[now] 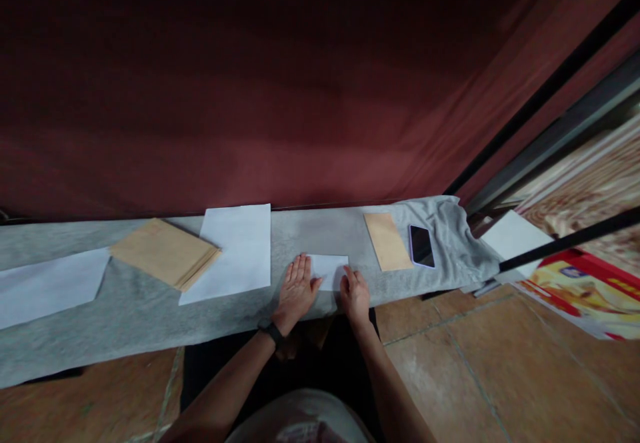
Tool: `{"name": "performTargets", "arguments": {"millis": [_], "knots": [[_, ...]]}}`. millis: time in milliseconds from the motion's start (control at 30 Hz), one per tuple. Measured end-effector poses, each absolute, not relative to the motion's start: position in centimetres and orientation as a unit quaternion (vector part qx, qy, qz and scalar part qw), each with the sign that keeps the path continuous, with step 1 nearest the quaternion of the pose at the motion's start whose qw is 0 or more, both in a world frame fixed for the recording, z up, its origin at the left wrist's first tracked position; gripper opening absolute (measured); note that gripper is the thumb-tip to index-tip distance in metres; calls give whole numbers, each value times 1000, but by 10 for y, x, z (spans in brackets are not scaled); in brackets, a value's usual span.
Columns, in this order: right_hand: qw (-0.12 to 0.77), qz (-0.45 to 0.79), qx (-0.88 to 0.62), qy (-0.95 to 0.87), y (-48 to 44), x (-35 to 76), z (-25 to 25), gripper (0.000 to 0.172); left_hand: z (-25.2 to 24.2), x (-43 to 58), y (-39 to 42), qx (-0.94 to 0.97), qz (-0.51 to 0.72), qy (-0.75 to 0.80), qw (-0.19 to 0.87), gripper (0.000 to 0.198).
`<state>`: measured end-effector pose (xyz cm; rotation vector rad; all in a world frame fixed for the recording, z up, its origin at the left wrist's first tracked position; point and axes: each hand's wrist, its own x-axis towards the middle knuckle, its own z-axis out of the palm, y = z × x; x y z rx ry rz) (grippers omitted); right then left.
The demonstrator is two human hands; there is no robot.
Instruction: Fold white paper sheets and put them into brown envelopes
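A small folded white paper (330, 268) lies on the grey cloth (125, 316) covering the low ledge. My left hand (297, 290) lies flat with fingers stretched out, pressing on the paper's left end; a dark watch sits on that wrist. My right hand (355, 294) rests on the paper's right lower corner with its fingers curled down, fingertips against the paper's edge.
A white sheet (233, 253) and a stack of brown envelopes (165, 251) lie to the left, another white sheet (45, 286) further left. One brown envelope (387, 241) and a phone (421, 244) lie to the right. A red curtain (250, 96) hangs behind. Tiled floor below.
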<state>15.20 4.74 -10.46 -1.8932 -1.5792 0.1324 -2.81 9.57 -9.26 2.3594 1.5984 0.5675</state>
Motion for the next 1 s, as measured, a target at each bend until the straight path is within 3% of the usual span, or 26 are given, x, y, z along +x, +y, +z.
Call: {"name": "performTargets", "arguments": {"millis": [400, 567, 833, 1000], "knots": [[321, 4, -698, -640, 52, 140, -93, 43, -85, -29, 91, 810, 183, 546, 107, 71], [279, 21, -634, -721, 57, 118, -94, 47, -87, -34, 92, 822, 175, 532, 98, 66], [262, -9, -663, -701, 54, 120, -102, 51, -77, -51, 76, 816, 184, 528, 146, 62], [266, -17, -664, -699, 55, 119, -103, 51, -45, -124, 105, 754, 294, 581, 88, 49]]}}
